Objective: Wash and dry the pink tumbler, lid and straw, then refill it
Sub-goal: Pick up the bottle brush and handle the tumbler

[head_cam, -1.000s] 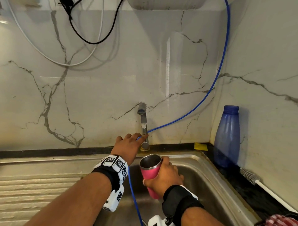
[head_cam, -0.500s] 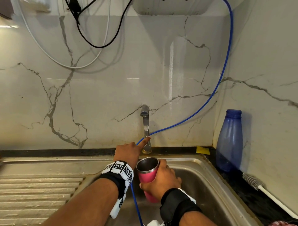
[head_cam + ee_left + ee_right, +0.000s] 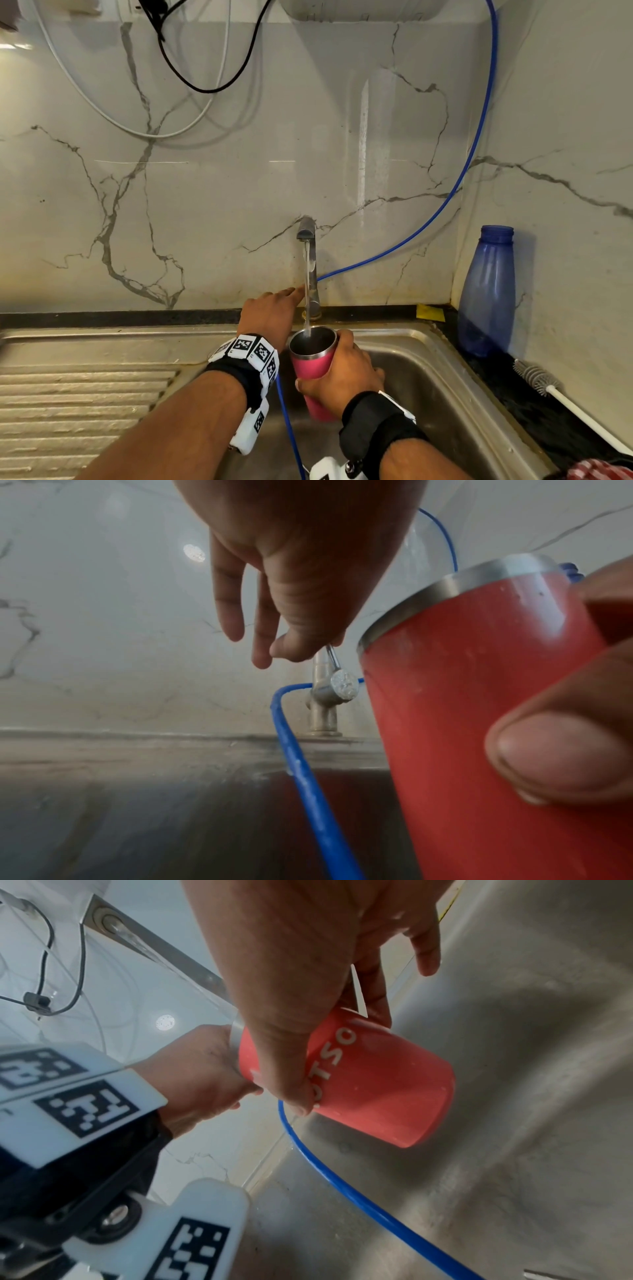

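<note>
My right hand grips the pink tumbler upright over the sink basin, its steel rim open and no lid on it. Water runs from the tap into its mouth. In the right wrist view my right hand wraps the tumbler by thumb and fingers. My left hand reaches to the tap's base. In the left wrist view the left hand has straight fingers, and the thumb tip touches the small lever beside the tumbler. Lid and straw are out of view.
A thin blue hose runs from the wall past the tap into the steel sink. On the dark counter at the right stand a blue bottle and a bottle brush. A ribbed drainboard lies left.
Water now runs from the tap into the tumbler; before, the spout was dry. My left fingers stayed at the lever, and the tumbler moved slightly under the spout.
</note>
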A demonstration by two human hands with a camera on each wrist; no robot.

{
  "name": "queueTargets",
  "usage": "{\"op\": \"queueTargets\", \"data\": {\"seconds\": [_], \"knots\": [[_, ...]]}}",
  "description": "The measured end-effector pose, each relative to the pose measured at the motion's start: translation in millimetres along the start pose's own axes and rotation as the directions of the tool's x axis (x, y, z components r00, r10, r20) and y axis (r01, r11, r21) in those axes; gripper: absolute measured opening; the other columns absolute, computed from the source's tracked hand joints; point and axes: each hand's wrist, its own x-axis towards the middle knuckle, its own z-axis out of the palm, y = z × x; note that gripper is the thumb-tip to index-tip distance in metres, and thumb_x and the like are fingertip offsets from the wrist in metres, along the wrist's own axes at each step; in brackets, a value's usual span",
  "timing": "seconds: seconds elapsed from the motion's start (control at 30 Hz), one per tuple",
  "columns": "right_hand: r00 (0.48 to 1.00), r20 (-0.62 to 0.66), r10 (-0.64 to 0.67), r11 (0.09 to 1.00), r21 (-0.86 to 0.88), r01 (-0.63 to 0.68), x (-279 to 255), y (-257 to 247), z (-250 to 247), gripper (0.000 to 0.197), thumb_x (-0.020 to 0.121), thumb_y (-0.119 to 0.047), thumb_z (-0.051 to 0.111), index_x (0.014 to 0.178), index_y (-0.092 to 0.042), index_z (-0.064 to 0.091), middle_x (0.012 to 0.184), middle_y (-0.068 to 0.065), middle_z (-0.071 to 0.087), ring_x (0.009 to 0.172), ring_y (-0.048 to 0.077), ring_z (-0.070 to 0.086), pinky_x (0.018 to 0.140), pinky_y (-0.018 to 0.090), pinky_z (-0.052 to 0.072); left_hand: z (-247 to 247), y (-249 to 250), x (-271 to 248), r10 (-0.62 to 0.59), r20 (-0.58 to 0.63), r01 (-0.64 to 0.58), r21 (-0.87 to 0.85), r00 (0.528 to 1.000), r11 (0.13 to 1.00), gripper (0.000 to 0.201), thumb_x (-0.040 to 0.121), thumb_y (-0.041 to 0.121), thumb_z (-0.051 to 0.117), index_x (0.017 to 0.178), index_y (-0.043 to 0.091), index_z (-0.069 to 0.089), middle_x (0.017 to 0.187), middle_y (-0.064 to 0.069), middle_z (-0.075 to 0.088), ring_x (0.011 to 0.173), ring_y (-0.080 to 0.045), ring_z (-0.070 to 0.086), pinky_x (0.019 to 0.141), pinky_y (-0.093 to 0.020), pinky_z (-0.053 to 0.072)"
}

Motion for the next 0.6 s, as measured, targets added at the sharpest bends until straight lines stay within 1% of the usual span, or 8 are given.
{"op": "queueTargets", "data": {"seconds": [0.07,0.17,0.2,0.37,0.47,0.53,0.57,0.6], "knots": [[1.000,0.001,-0.005,1.000,0.006,0.005,0,0,1,0.090,0.055,-0.060,0.080,0.129,-0.034,0.035,0.126,-0.010,0.060,0.126,0.021,0.051,0.105,0.049,0.036,-2,2,1,-0.003,-0.025,0.003,-0.010,1.000,1.000,0.069,0.100,0.014,0.051,0.158,0.035,0.021,0.140,-0.003,0.058,0.117,-0.027,0.060,0.095,-0.042,0.052],[1.000,0.009,-0.020,1.000,0.006,0.020,0,0,2,0.091,0.054,-0.060,0.079,0.129,-0.034,0.035,0.126,-0.011,0.060,0.125,0.021,0.051,0.105,0.049,0.036,0,2,1,-0.046,-0.037,0.044,-0.064,0.998,0.997,0.065,0.099,0.014,0.053,0.156,0.033,0.028,0.126,-0.005,0.065,0.111,-0.026,0.062,0.094,-0.041,0.052],[1.000,0.011,-0.026,1.000,0.004,0.026,0,0,3,0.091,0.054,-0.060,0.079,0.129,-0.034,0.035,0.126,-0.010,0.060,0.125,0.021,0.051,0.105,0.049,0.036,2,1,1,-0.059,-0.027,0.057,-0.084,0.998,0.995,0.066,0.098,0.013,0.055,0.155,0.033,0.029,0.124,-0.005,0.066,0.111,-0.027,0.062,0.094,-0.041,0.052],[0.999,0.015,-0.035,0.999,0.002,0.034,-1,0,4,0.092,0.055,-0.060,0.080,0.131,-0.034,0.035,0.127,-0.010,0.060,0.127,0.020,0.051,0.108,0.050,0.035,15,-5,0,-0.050,-0.030,0.045,-0.143,0.998,0.989,0.074,0.095,0.008,0.056,0.156,0.033,0.024,0.128,-0.005,0.065,0.114,-0.028,0.061,0.099,-0.045,0.051],[0.999,0.025,-0.034,0.999,-0.008,0.034,0,1,5,0.094,0.053,-0.061,0.079,0.131,-0.036,0.034,0.127,-0.011,0.060,0.126,0.019,0.051,0.107,0.049,0.036,23,-8,3,-0.046,-0.038,0.037,-0.228,0.998,0.973,0.077,0.092,0.006,0.057,0.156,0.036,0.025,0.129,-0.004,0.065,0.115,-0.027,0.061,0.100,-0.047,0.050],[0.999,0.030,-0.033,0.999,-0.003,0.033,0,2,5,0.094,0.052,-0.061,0.079,0.131,-0.037,0.034,0.126,-0.012,0.060,0.126,0.019,0.051,0.107,0.048,0.036,30,-12,5,-0.057,-0.019,0.045,-0.377,0.998,0.925,0.080,0.091,0.004,0.057,0.156,0.038,0.024,0.127,-0.006,0.066,0.112,-0.028,0.063,0.099,-0.046,0.052],[0.999,0.028,-0.035,0.999,0.000,0.035,0,2,5,0.095,0.052,-0.061,0.079,0.131,-0.038,0.034,0.126,-0.012,0.060,0.126,0.018,0.051,0.106,0.048,0.037,32,-14,5,-0.071,-0.017,0.054,-0.485,0.997,0.873,0.081,0.091,0.002,0.057,0.156,0.037,0.024,0.130,-0.006,0.067,0.115,-0.028,0.064,0.102,-0.044,0.052],[0.999,0.026,-0.037,0.999,0.000,0.037,0,1,6,0.094,0.052,-0.061,0.079,0.131,-0.038,0.034,0.126,-0.012,0.060,0.126,0.018,0.051,0.106,0.048,0.037,34,-17,7,-0.087,-0.024,0.057,-0.583,0.996,0.811,0.080,0.091,-0.002,0.056,0.157,0.033,0.026,0.136,-0.003,0.064,0.122,-0.027,0.061,0.107,-0.041,0.049]]}}
